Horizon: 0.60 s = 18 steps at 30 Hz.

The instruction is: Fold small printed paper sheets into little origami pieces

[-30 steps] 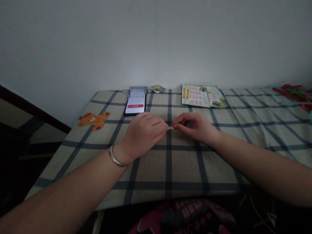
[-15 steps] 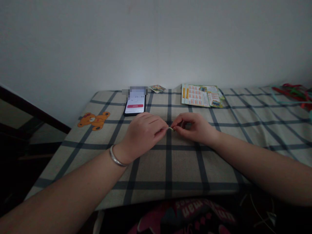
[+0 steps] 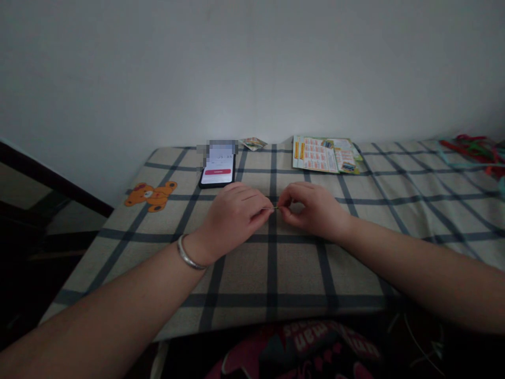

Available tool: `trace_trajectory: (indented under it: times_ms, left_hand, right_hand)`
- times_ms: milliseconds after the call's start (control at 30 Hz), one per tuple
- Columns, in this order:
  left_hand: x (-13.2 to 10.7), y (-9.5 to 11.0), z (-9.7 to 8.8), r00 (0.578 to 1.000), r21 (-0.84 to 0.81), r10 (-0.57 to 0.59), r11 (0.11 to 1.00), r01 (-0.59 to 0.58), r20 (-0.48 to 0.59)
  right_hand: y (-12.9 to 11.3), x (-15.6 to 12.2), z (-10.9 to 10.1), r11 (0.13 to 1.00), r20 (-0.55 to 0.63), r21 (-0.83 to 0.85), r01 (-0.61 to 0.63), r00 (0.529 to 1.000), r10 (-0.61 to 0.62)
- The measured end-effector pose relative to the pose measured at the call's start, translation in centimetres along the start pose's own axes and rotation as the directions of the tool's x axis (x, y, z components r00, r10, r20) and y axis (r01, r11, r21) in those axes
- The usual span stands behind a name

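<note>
Over the middle of the checked tablecloth [image 3: 252, 273], my left hand [image 3: 236, 213] is closed in a pinch, a silver bangle around its wrist. Facing it, my right hand [image 3: 311, 208] pinches with thumb and forefinger, leaving a round gap behind the fingertips. Between the two sets of fingertips runs a thin, pale strand [image 3: 275, 208]. Both hands seem to grip it, one at each side. Most of it is hidden by the fingers, and its exact kind is too small to make out.
A lit phone [image 3: 218, 171] lies behind my left hand. A small folded paper [image 3: 253, 143] and printed leaflets [image 3: 323, 155] lie near the wall. An orange bear figure [image 3: 152, 196] is at the left. Tangled red and green strips [image 3: 473, 152] lie far right.
The yellowish-green bit at my right fingertips shows less, and the strand between the hands looks thinner and straighter. My right fingers have shifted slightly; my left hand stays nearly still.
</note>
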<state>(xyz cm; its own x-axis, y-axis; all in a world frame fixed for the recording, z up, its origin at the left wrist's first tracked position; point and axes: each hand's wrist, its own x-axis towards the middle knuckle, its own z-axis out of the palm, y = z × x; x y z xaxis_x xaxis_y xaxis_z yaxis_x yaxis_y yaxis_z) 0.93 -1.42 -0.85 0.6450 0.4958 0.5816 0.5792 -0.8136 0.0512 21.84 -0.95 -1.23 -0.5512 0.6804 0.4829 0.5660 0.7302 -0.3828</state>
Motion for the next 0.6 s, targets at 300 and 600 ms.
trace_trajectory:
  times_ms: [300, 600]
  left_hand:
    - [0.01, 0.21, 0.4, 0.998, -0.065, -0.056, 0.996, 0.057, 0.014]
    - [0.22, 0.82, 0.51, 0.993, -0.128, -0.108, 0.986, 0.102, -0.038]
  right_hand:
    - [-0.01, 0.21, 0.23, 0.998, -0.004, 0.027, 0.054, 0.999, -0.054]
    - [-0.05, 0.32, 0.33, 0.983, 0.003, 0.185, 0.012, 1.0, -0.013]
